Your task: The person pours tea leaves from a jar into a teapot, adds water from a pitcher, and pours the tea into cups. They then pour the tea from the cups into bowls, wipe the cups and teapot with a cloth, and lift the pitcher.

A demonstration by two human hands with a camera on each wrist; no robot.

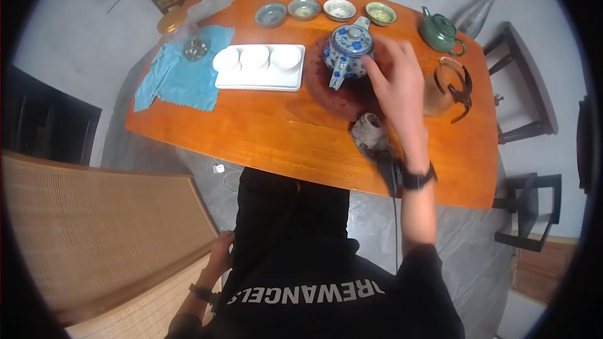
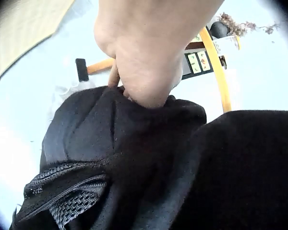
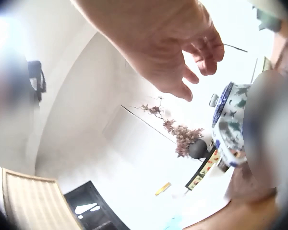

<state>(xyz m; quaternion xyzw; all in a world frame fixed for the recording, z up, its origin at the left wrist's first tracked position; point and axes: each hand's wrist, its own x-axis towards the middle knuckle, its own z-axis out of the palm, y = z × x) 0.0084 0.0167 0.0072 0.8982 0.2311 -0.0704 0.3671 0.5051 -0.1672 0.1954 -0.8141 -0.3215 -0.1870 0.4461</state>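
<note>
A blue-and-white teapot (image 1: 349, 50) with its lid on sits on a round dark red tray (image 1: 320, 91). My right hand (image 1: 402, 85) is raised beside the teapot, thumb and fingers loosely bent and apart. In the right wrist view a gap separates this hand (image 3: 168, 48) from the teapot (image 3: 230, 117), and nothing is in its fingers. My left hand (image 1: 221, 254) rests at my leg, against black clothing. The left wrist view shows that hand (image 2: 146, 62) with its fingers mostly hidden behind the palm.
White cups (image 1: 254, 56) stand on a white tray (image 1: 257, 83), left of the teapot. Several small bowls (image 1: 340, 9) line the back. A blue cloth (image 1: 182, 81) and jar (image 1: 195, 47) lie left; a green teapot (image 1: 440, 30), glass pitcher (image 1: 436, 91) and brown-grey object (image 1: 369, 133) are right.
</note>
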